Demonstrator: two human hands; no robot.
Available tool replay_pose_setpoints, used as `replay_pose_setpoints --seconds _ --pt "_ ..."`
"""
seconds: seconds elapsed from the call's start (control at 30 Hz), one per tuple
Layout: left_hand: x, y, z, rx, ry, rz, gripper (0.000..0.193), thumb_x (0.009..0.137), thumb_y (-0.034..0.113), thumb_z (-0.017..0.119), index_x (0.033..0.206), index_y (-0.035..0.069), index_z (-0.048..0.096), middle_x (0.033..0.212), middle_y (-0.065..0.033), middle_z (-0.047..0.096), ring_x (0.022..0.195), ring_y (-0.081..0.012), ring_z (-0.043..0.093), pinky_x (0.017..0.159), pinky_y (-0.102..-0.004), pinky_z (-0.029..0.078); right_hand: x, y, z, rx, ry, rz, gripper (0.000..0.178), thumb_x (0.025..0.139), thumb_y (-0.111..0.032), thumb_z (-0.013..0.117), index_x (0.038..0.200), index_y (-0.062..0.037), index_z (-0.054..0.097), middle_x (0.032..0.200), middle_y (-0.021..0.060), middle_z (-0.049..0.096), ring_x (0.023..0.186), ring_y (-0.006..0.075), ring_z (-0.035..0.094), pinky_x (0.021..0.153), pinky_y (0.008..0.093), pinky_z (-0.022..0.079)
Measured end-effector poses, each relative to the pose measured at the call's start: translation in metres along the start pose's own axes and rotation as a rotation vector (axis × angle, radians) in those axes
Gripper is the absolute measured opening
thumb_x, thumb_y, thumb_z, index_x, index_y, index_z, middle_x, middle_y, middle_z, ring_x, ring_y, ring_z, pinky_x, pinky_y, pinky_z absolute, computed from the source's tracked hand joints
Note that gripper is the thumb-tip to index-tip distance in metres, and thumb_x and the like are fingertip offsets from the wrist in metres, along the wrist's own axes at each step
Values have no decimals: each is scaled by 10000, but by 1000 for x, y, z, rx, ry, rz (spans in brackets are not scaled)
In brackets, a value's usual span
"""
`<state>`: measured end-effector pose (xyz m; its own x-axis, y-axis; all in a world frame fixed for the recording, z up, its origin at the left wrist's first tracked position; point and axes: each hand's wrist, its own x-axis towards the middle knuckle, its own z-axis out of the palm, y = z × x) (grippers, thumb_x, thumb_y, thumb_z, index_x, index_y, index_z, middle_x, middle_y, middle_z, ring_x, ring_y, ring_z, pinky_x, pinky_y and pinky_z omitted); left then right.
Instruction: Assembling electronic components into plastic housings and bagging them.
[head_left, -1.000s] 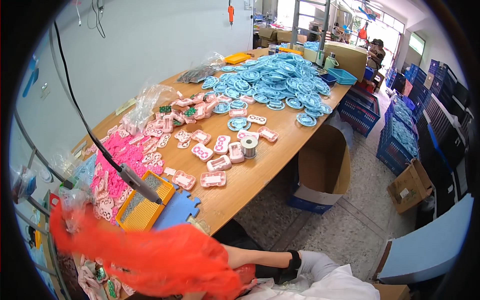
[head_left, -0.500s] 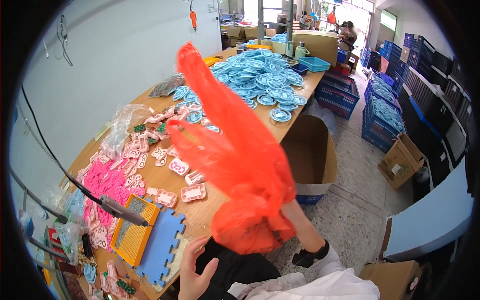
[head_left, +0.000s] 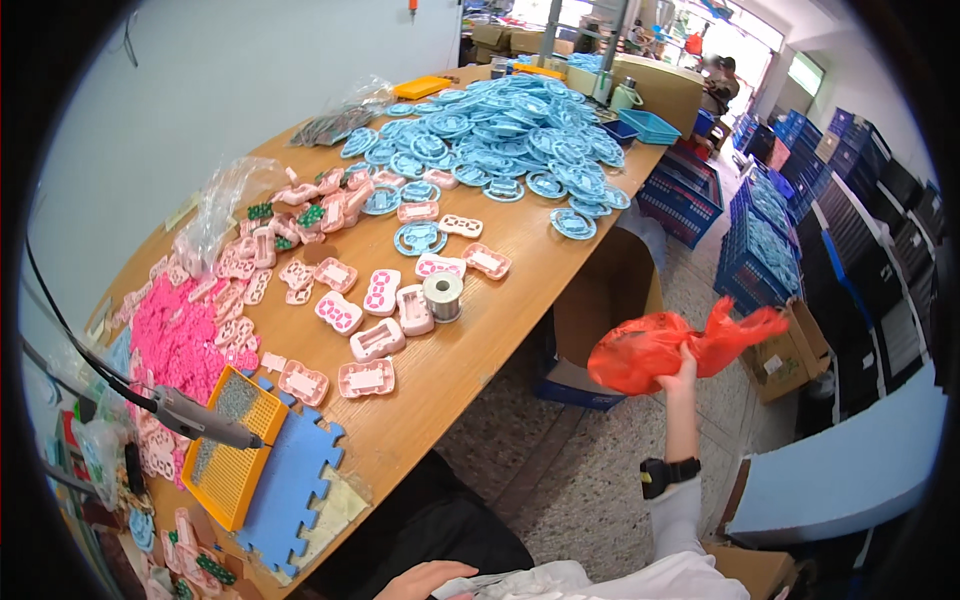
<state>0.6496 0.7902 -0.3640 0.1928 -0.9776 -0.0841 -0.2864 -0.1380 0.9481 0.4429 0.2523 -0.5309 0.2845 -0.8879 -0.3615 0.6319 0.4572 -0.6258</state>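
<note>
Out over the floor to the right of the table, my right hand [head_left: 682, 374] grips a crumpled red plastic bag [head_left: 640, 352]. Its loose end trails off to the right, and the bag hangs near the open cardboard box [head_left: 612, 290] beside the table. My left hand [head_left: 428, 580] lies low at the bottom edge, against my clothing. It is partly cut off, its visible fingers stretched out and holding nothing.
On the table [head_left: 440, 385] lie pale pink casings [head_left: 368, 378], bright pink pieces [head_left: 180, 325], a heap of light blue round parts [head_left: 500, 130], a wire spool [head_left: 442, 295], a yellow tray [head_left: 232, 450] of screws under a hanging electric screwdriver [head_left: 205, 418], and a blue foam mat [head_left: 290, 480]. Blue crates [head_left: 755, 240] stand rightward.
The red bag has swung from in front of the table to the right, over the floor, in my right hand. My left hand has dropped to the bottom edge. The wire spool is now uncovered.
</note>
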Motion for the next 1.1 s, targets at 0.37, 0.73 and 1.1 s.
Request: replay_pose_setpoints --seconds 0.37,0.73,1.1 --pt "-40 -46 4 -20 259 -423 321 830 91 621 1132 8 553 1058 -153 590 969 -263 587 837 -317 459 144 88 -42 -1162 58 -573 668 672 113 524 1308 58 326 1151 142 464 1023 213 495 915 296 415" --pt "-43 -64 -10 -128 226 -516 397 882 294 590 1190 47 553 1103 -127 589 1032 -214 570 873 -296 452 286 63 -196 -393 -35 -172 398 855 -163 514 1241 -215 430 1120 1 493 952 190 514 728 372 450" --pt "-77 -54 -40 -239 254 -635 407 915 286 542 1232 32 510 1150 -119 586 1023 -189 578 886 -303 451 153 152 -119 -250 68 211 232 922 -367 498 829 -157 530 908 9 636 851 118 588 736 275 433"
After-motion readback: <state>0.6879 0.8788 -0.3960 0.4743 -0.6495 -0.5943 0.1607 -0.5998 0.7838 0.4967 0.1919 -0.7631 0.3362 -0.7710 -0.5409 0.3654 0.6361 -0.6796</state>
